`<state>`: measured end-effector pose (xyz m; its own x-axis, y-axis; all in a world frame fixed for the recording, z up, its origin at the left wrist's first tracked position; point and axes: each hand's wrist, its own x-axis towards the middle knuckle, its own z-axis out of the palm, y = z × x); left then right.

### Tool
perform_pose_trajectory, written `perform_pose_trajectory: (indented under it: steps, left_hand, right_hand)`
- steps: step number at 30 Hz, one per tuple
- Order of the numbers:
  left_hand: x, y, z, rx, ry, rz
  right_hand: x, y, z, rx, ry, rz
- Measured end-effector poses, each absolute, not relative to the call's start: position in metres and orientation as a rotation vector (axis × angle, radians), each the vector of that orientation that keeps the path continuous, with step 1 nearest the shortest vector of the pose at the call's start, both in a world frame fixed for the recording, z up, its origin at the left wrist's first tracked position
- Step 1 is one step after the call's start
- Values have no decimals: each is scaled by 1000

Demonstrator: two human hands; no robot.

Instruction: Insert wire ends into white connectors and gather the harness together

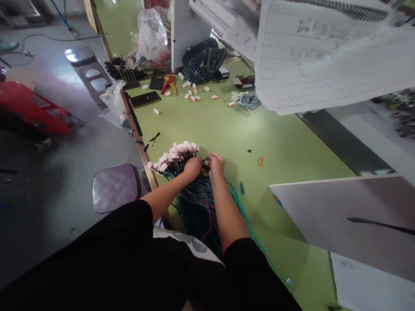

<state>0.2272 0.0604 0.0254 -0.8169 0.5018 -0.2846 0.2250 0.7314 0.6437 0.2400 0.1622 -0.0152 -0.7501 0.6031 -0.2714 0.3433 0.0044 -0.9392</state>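
My left hand (193,167) is closed at the edge of a bundle of wires, its fingers pinched together. Almost touching it is my right hand (216,164), also closed in a pinch. A small thin dark piece shows between the fingertips; its kind is too small to make out. White connectors (177,152) are massed in a fan beyond and left of my left hand, on the ends of the wires. Green, dark and a few red wires (201,194) run from there under my forearms toward my body. A round brownish thing (205,170) is partly hidden between my hands.
Loose white connectors (192,98), red-yellow pliers (169,84) and a dark flat phone-like slab (145,99) lie farther back on the green table (207,125). An orange frame (261,161) and blue piece (242,187) lie right. Paper sheets (311,56) hang upper right; a stool (115,188) stands left.
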Motion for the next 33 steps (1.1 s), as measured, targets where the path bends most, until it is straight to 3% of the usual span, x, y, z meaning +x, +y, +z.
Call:
perform_pose_trajectory:
  steps: [11, 16, 25, 33]
  left_hand:
    - [222, 57, 23, 451, 2402, 963]
    - [222, 60, 18, 401, 2405, 977]
    - [226, 62, 14, 374, 2508, 908]
    - [220, 66, 15, 364, 2514, 792]
  right_hand:
    - [259, 175, 3, -916, -2511, 1642]
    - [275, 173, 14, -709, -3053, 1341]
    - [250, 169, 41, -398, -3563, 426]
    - [286, 153, 48, 119, -3412, 247]
